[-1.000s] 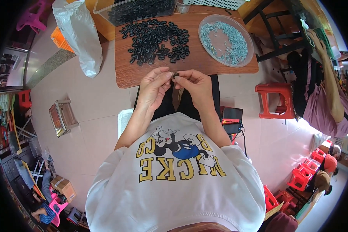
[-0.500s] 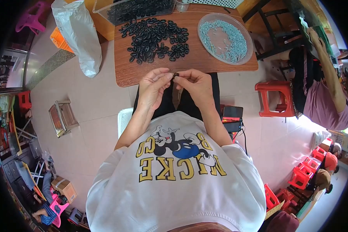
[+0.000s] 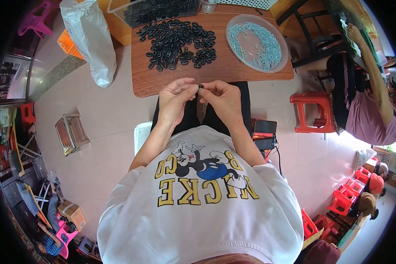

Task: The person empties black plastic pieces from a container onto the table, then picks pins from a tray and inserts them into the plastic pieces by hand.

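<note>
Small black piece (image 3: pixel 201 86) betw. fingertips too tiny to make out; clear bin (image 3: pixel 158 8) cut off at top edge.

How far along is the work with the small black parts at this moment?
Done: no finished pile can be told apart. In hand: the left hand and right hand pinch one small black part between their fingertips. Left: a heap of black rings on the wooden table, more in the clear bin, and the tray of pale blue pieces.
</note>
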### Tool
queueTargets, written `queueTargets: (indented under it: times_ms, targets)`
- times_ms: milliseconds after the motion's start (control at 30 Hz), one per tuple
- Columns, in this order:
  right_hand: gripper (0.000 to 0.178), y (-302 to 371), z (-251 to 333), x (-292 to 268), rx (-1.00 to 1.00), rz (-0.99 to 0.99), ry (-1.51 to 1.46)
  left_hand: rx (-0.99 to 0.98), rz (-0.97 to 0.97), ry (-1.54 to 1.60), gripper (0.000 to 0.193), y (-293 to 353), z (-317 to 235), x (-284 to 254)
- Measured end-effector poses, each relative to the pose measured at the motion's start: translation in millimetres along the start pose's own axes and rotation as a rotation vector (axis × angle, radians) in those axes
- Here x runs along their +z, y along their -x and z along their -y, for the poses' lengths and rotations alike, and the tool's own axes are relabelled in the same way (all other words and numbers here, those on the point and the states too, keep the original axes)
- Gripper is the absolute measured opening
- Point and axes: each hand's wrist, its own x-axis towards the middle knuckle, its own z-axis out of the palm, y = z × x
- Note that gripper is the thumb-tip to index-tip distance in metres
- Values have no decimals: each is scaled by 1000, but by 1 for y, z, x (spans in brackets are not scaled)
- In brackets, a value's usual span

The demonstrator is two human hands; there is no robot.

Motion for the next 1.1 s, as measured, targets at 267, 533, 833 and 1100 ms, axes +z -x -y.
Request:
queueTargets:
  times_ms: [267, 533, 833, 1100]
  targets:
    - [15, -11, -33, 6, 13, 23, -160, -70, -32, 9, 24, -6, 4, -10]
    - [16, -2, -22, 10, -61, -58, 30, -139, -78, 90, 26, -5, 12, -15]
    - [16, 2, -23, 0, 16, 51, 52, -119, -49, -130, 45, -1, 6, -12]
    - [15, -2, -48, 1, 8, 25, -86, -175, 1, -126, 44, -4, 11, -16]
